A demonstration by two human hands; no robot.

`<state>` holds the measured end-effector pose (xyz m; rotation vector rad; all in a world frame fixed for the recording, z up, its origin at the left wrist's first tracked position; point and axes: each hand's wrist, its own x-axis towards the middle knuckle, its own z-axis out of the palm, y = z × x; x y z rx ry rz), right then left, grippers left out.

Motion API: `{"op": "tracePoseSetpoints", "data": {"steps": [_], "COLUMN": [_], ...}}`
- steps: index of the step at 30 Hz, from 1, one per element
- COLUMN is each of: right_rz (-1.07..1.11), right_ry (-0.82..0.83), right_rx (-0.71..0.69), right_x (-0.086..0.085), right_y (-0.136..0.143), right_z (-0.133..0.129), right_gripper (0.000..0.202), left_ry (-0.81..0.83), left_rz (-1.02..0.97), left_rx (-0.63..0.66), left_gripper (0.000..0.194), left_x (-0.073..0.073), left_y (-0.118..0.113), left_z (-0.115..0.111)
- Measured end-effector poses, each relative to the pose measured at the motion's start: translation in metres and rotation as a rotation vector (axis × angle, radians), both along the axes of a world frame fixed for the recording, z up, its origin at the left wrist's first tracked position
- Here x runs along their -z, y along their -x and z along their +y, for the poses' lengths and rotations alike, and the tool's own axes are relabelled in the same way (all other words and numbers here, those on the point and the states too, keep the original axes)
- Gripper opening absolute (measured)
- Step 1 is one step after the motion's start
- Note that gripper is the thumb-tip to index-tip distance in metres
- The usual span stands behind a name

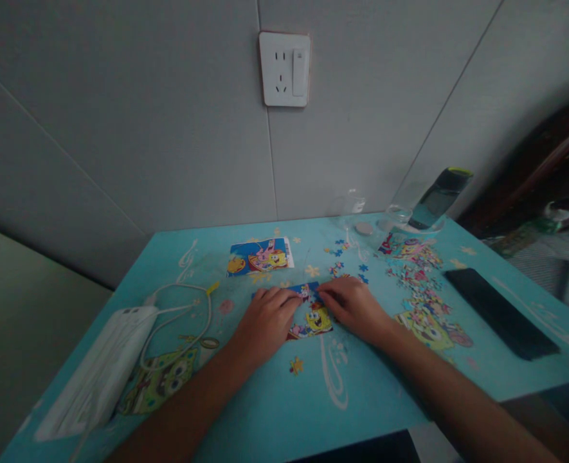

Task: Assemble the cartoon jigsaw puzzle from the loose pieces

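A partly joined jigsaw puzzle [319, 319] lies on the blue tablecloth, showing a yellow cartoon sponge. Across its left part rests my left hand [270, 319], fingers laid over the surface and covering that side. My right hand [352, 302] is at the upper right edge, thumb and fingertips pinched together; whatever is between them is too small to make out. Behind the puzzle is a printed picture card [260, 256] with the same cartoon figures. One loose puzzle piece [296, 366] sits in front, and several blue pieces [337, 267] are scattered to the right.
A pile of mixed pieces [422, 283] spreads farther right, beside a black phone-like slab [501, 313]. Behind stand a dark bottle [441, 196] and a clear container [354, 204]. At left is a white power strip [101, 366] with a looped cable [210, 315]. The wall bears a socket [285, 69].
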<state>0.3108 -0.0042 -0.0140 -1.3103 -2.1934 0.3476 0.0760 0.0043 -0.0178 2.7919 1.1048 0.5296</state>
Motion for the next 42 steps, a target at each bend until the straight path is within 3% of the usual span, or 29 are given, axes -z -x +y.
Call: {"op": "tracePoseSetpoints", "data": {"steps": [4, 12, 23, 34, 42], "right_rz": [-0.102, -0.181, -0.16, -0.154, 0.017], "right_ry": [-0.093, -0.065, -0.049, -0.004, -0.073], "right_rx": [-0.073, -0.152, -0.147, -0.161, -0.141], "right_x": [-0.003, 0.0, 0.001, 0.004, -0.004], "right_y": [0.006, 0.009, 0.008, 0.004, 0.005], "right_z": [-0.004, -0.005, -0.004, -0.002, -0.003], "right_gripper": [0.026, 0.03, 0.032, 0.035, 0.031], "left_ry": [-0.014, -0.07, -0.164, -0.18, -0.114], "left_rz": [-0.005, -0.018, -0.006, -0.095, -0.202], "left_rx": [-0.01, -0.029, -0.024, -0.176, -0.104], "left_gripper": [0.021, 0.008, 0.014, 0.016, 0.015], "left_x": [0.001, 0.006, 0.002, -0.003, -0.002], "left_y": [-0.003, -0.007, -0.002, 0.01, 0.011], "left_z": [0.002, 0.013, 0.014, 0.005, 0.003]}}
